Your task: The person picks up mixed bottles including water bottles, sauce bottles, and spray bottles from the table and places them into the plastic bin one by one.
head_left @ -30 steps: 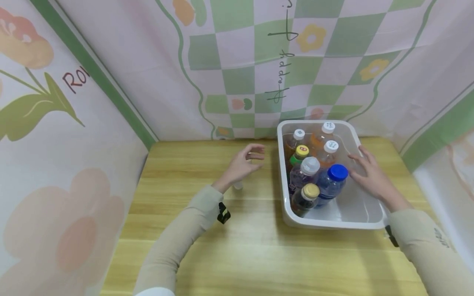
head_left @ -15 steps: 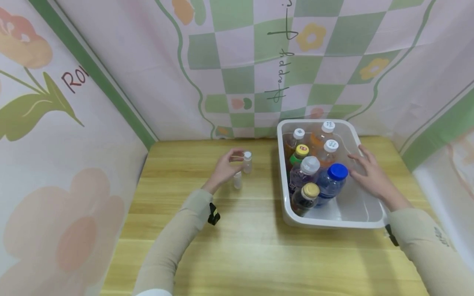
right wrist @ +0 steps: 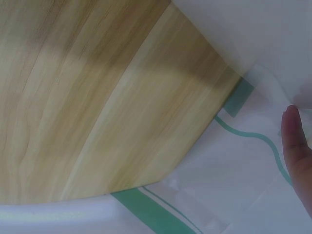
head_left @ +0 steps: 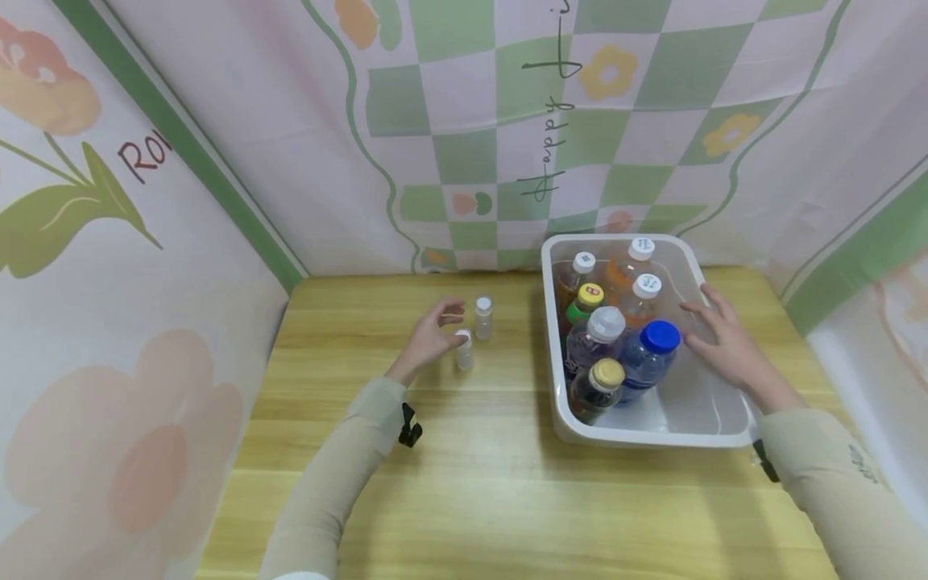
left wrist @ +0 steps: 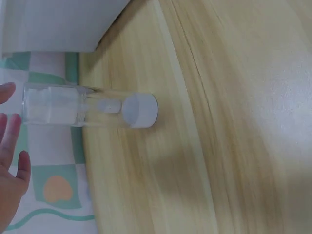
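Two small clear bottles with white caps, a back bottle (head_left: 483,321) and a front bottle (head_left: 465,354), stand upright on the table left of the bin. My left hand (head_left: 429,338) is just left of them, fingers loosely bent and holding nothing. Its thumb is close to the front bottle's cap; whether they touch is unclear. In the left wrist view, a clear bottle (left wrist: 53,106) appears sideways, with fingertips (left wrist: 9,139) near its top. My right hand (head_left: 728,342), fingers spread, is over the right side of the white plastic bin (head_left: 696,415), holding nothing.
The bin holds several drink bottles: a blue-capped bottle (head_left: 648,362), a dark bottle with a tan cap (head_left: 596,395), a bottle with a yellow cap (head_left: 587,302) and others. A patterned curtain (head_left: 464,161) hangs behind the wooden table (head_left: 449,499).
My left hand has drawn left and slightly toward me, away from the back bottle, uncovering both small bottles. The right hand has stayed in place.
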`<move>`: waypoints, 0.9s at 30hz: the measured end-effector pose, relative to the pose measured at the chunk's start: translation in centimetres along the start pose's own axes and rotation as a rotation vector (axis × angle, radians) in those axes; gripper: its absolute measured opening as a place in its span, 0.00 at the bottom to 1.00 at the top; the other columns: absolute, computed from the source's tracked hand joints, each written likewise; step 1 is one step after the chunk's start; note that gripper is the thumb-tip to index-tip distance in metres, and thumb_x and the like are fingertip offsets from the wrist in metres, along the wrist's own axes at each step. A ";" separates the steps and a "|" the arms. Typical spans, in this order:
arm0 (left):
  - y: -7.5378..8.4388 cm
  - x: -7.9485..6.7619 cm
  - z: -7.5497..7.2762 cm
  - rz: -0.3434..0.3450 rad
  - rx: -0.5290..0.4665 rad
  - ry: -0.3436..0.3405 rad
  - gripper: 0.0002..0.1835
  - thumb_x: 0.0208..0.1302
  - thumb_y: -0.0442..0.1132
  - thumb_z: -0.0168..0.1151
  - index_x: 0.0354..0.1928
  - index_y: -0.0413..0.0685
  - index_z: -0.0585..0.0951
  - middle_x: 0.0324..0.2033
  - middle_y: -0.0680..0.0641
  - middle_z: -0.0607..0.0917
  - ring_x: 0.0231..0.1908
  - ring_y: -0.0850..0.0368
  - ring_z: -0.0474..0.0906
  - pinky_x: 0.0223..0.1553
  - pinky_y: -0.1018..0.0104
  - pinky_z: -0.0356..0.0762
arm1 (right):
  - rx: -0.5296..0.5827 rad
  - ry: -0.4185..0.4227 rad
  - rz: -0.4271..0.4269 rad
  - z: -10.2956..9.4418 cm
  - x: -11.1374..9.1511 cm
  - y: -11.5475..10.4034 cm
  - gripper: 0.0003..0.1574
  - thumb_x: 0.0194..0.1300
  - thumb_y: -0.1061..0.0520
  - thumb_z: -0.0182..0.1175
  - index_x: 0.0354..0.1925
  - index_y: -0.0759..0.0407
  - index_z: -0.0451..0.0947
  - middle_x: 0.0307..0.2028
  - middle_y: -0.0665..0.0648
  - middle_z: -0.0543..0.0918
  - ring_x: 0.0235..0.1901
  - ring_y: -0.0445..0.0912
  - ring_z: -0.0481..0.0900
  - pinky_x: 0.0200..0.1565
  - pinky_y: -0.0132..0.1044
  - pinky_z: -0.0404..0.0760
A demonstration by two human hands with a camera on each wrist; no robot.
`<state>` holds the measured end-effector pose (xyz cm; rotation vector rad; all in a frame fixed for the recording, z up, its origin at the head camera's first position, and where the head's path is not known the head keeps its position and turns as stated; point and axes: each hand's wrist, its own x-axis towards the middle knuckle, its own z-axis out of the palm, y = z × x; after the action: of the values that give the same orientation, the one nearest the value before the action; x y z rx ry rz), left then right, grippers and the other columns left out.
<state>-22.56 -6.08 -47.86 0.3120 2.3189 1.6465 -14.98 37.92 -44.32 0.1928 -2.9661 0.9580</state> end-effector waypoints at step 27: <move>-0.8 -0.1 0.8 -0.010 -0.017 0.016 0.37 0.54 0.21 0.61 0.67 0.41 0.63 0.64 0.34 0.68 0.62 0.39 0.70 0.60 0.52 0.75 | -0.009 -0.005 0.012 -0.1 -0.1 -0.1 0.31 0.67 0.59 0.50 0.64 0.72 0.61 0.74 0.72 0.37 0.65 0.81 0.46 0.52 0.81 0.52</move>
<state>-22.20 -5.67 -48.84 0.2844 2.3126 1.6689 -14.87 37.86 -44.21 0.1781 -2.9789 0.9473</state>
